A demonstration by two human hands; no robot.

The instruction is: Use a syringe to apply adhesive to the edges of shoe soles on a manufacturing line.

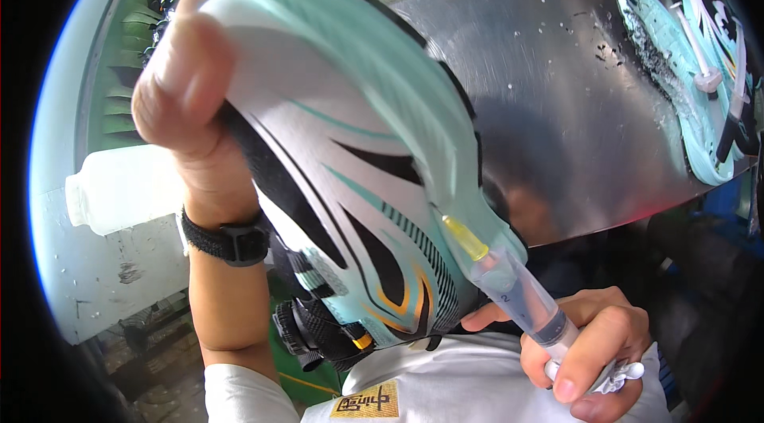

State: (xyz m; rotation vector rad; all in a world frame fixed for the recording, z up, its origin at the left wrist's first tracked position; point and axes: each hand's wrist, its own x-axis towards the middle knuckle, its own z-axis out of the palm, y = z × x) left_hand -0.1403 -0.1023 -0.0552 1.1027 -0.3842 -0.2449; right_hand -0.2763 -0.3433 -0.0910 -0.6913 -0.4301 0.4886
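Tilted up before me is a white and mint-green sports shoe with black flame shapes and orange lines on its side. My left hand is closed round its toe end, with a black band on the wrist. Lower right, my right hand grips a clear plastic syringe at its plunger end. The syringe's yellow needle hub points up and left, and its tip is at the seam between the mint sole and the upper. A crumpled white wrap shows at the rear of the syringe.
A metal worktop with small scraps and drops lies behind the shoe. At its right are a worn mint sole piece and a white stick-like part. A white plastic bottle lies at the left.
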